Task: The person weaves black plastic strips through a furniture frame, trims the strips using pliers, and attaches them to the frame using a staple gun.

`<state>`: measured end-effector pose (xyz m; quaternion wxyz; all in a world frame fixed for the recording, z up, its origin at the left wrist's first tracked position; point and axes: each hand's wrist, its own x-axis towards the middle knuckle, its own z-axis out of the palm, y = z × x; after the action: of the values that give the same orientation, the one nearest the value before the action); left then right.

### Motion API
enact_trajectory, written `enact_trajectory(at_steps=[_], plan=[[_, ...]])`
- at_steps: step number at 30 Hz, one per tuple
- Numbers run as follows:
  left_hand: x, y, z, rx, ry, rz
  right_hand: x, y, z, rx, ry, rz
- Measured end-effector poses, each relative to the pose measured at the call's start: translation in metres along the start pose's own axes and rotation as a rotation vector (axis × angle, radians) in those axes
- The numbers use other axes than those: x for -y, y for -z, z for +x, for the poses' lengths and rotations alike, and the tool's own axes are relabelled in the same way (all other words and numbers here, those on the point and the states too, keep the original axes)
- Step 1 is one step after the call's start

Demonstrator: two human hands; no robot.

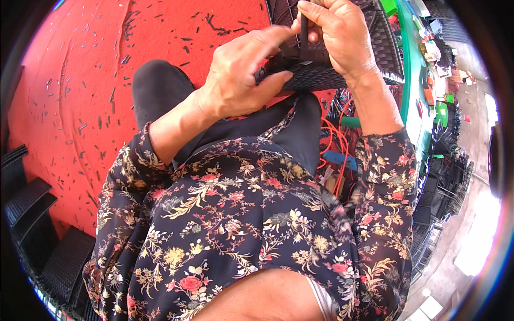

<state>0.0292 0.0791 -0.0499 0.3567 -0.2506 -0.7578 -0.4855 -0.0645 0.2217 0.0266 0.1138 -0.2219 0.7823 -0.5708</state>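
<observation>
Black woven rattan-style piece [383, 48], at the top of the view beyond the wearer's knees; its near edge overlaps the right thigh, though whether it rests there I cannot tell. A flat black strip [304, 33] stands up from the left part of this piece. Right hand [345, 40], above the piece: thumb and forefinger pinched together on the strip's upper length, remaining fingers curled. Left hand [233, 72], at the piece's left edge: thumb and forefinger well apart, bracketing that edge; no hold visible, contact uncertain because the forefinger is blurred. Left of the piece, a red floor covering [96, 115] carries scattered dark scraps [112, 94]. Right of it curves a green rim [405, 80]; nearer the wearer lies an orange-red cable [333, 136]. Handling notes (judgement): strip is best kept under even tension, pinched near where it meets the piece, flat face untwisted. Left thumb would serve well as a brace below the edge, forefinger pressing the strip down at the bend. Too hard a pull could shift the neighbouring weave; a slack one would probably leave a loose loop.
</observation>
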Motion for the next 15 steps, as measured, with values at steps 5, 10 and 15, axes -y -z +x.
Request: enact_trajectory(at_steps=[5, 10, 15], plan=[[-0.004, 0.007, -0.007, 0.009, 0.191, -0.056, -0.003, -0.001, 0.000, -0.017, 0.006, 0.001], [-0.017, -0.006, 0.008, 0.023, 0.083, 0.180, -0.011, 0.003, 0.001, -0.020, 0.060, -0.030], [-0.002, -0.014, 0.016, -0.073, -0.162, 0.156, -0.016, 0.007, 0.001, -0.003, 0.050, 0.027]])
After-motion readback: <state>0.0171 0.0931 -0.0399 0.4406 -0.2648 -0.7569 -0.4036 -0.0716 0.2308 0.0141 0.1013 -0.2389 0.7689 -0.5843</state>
